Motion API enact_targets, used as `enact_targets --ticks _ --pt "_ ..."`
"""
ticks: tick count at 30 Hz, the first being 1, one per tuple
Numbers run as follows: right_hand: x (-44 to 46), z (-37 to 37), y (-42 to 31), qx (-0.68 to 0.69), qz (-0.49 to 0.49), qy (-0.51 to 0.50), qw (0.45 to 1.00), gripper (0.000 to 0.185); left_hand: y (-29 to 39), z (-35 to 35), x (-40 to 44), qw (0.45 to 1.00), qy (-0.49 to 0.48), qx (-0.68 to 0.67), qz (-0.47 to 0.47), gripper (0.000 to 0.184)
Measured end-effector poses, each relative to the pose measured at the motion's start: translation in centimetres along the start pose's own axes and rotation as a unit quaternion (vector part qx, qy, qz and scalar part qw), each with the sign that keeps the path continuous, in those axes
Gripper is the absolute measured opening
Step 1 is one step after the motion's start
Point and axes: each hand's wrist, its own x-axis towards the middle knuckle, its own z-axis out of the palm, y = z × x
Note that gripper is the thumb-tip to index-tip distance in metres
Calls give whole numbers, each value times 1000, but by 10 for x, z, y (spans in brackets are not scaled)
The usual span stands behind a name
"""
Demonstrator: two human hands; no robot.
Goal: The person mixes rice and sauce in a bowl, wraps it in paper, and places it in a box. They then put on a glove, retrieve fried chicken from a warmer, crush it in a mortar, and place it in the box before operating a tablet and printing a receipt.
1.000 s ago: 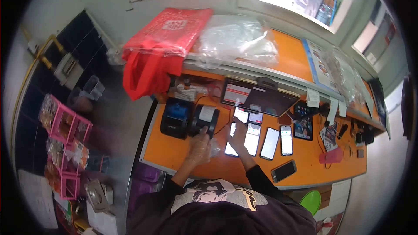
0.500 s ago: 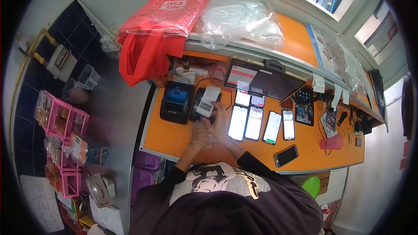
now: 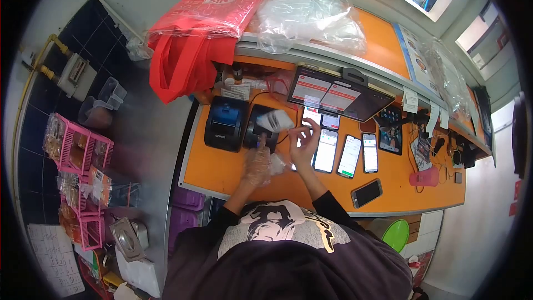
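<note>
My left hand (image 3: 256,165), in a clear plastic glove, reaches to the front of the black receipt printer (image 3: 254,133), one finger stretched against it; its other fingers show poorly. Crumpled clear plastic (image 3: 277,164) lies beside this hand. My bare right hand (image 3: 304,147) is closed on the edge of a white printed receipt (image 3: 276,119), which lies slanted and blurred above the printer. A second black printer with a blue top (image 3: 226,123) stands to the left. Several lit phones, among them one white-screened phone (image 3: 325,150), lie right of my right hand.
A tablet on a stand (image 3: 340,91) rises behind the phones. A dark phone (image 3: 367,193) lies near the counter's front edge. A red bag (image 3: 191,55) and plastic bags (image 3: 311,19) lie on the shelf. Pink baskets (image 3: 83,155) stand left, and a pink cup (image 3: 425,176) right.
My right hand came to the receipt at the printer, took hold of it, then moved right and up with its edge. My left hand stays by the printer. The tablet's screen now shows more red panels.
</note>
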Motion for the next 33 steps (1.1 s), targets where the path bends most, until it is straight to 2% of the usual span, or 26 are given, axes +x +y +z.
enact_targets --ticks 3,6,7,10,13,16,18,20,22,23,25,27,31,33 --pt "11 -5 -8 -57 19 -76 995 52 2 -3 1 1000 -10 -6 -6 21" --pt "11 7 -16 -201 -22 -106 974 53 0 1 1 999 -16 31 9 23" --pt "6 7 -3 -255 8 -99 962 57 -5 9 0 1000 -14 27 3 26" --pt "1 15 34 -339 -29 -55 939 65 -12 23 -2 1000 -10 19 -6 34" --pt "6 31 34 -406 16 -132 904 74 1 1 1 1000 5 20 2 36" --pt "10 48 21 -409 -25 -175 895 79 0 10 -2 999 43 4 5 37" --pt "8 55 25 -391 1 -193 900 78 -2 11 -4 998 56 -18 22 39" --pt "4 57 29 -347 24 -224 910 77 -18 23 -7 999 -40 -9 26 46" --pt "-9 53 29 -277 44 -266 922 77 -27 40 -9 990 -88 -90 -65 52" --pt "-15 50 23 -264 36 -276 923 75 -26 50 -11 968 -87 -173 -157 54" --pt "-27 42 6 -239 21 -297 924 72 -23 51 -13 982 -19 -146 -120 56" --pt "-38 32 2 -202 12 -316 927 69 -18 40 -14 989 4 -119 -87 54" --pt "-47 9 -12 -193 -44 -329 923 66 -10 22 -16 998 -50 -36 -21 49" --pt "-51 -2 7 -135 -25 -253 958 61 -9 19 -14 995 -96 5 -17 46"
